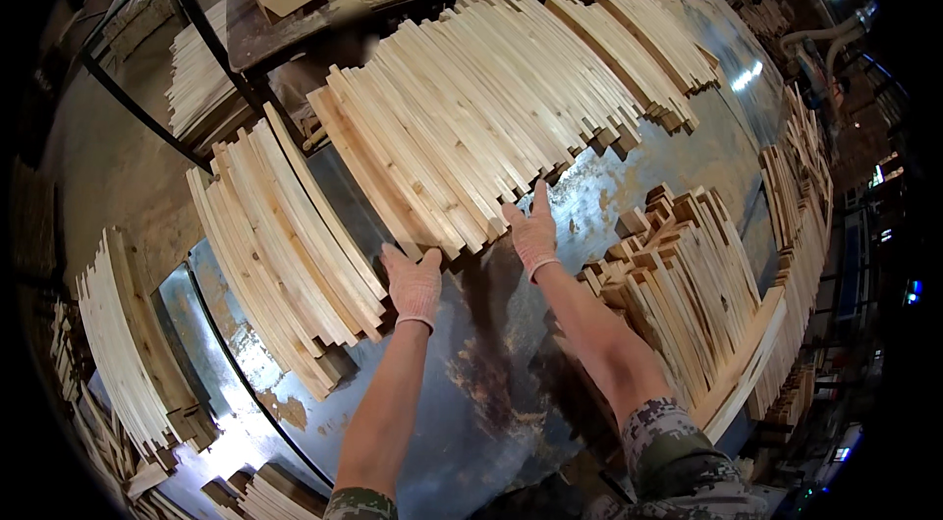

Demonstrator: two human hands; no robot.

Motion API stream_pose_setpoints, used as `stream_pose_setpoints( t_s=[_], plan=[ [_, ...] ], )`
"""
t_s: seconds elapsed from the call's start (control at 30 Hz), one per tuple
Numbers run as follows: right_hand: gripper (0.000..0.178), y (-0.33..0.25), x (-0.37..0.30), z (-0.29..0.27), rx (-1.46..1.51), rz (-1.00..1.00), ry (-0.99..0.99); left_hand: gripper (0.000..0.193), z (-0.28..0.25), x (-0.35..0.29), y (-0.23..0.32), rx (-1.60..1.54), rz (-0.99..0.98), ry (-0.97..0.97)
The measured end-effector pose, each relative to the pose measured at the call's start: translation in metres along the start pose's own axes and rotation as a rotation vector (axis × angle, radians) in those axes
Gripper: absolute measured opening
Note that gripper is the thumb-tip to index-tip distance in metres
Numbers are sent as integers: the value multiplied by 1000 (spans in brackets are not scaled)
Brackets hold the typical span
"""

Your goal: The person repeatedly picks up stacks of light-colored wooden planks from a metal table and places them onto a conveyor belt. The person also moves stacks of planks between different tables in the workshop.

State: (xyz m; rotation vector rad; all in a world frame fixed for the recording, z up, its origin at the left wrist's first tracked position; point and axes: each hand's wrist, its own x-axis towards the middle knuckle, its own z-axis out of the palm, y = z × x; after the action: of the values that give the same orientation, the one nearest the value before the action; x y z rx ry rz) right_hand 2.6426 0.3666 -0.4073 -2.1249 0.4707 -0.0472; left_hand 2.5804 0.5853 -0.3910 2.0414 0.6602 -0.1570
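One left hand [413, 286] and one right hand [531, 235], both gloved, rest spread-fingered at the ends of plain wooden strips [432, 117].

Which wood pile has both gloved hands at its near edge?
The wide middle pile, with left hand and right hand at its near edge; the narrower left pile has only the left hand nearby.
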Motion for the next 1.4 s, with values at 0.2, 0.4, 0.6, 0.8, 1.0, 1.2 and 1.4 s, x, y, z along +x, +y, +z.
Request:
stream_pose_setpoints(
  t_s=[0.2, 0.4, 0.6, 0.8, 1.0, 1.2, 1.4],
  plan=[
    [90, 128, 59, 11, 71, -164, 107, 80, 43, -7, 37, -368, -3, 150],
    [76, 5, -25, 21, 425, 117, -18, 86, -14, -13, 36, 111, 192, 185],
    [63, -32, -15, -4, -251, -63, -173, 89, -101, -3, 68, 303, 70, -176],
    [49, -71, 42, 34, -290, 17, -396, 81, -137, 27, 14, -74, 70, -275],
    [27, -92, 87, 85, -572, -83, -283, 71, -242, 47, -113, 233, 200, 644],
    [55, -79, 105, 123, -549, -330, -169, 79, -276, 89, -197, 339, 94, 188],
    [58, -120, 56, 135, -381, -205, -166, 96, -273, 89, -189, 12, -100, 205]
  ],
)
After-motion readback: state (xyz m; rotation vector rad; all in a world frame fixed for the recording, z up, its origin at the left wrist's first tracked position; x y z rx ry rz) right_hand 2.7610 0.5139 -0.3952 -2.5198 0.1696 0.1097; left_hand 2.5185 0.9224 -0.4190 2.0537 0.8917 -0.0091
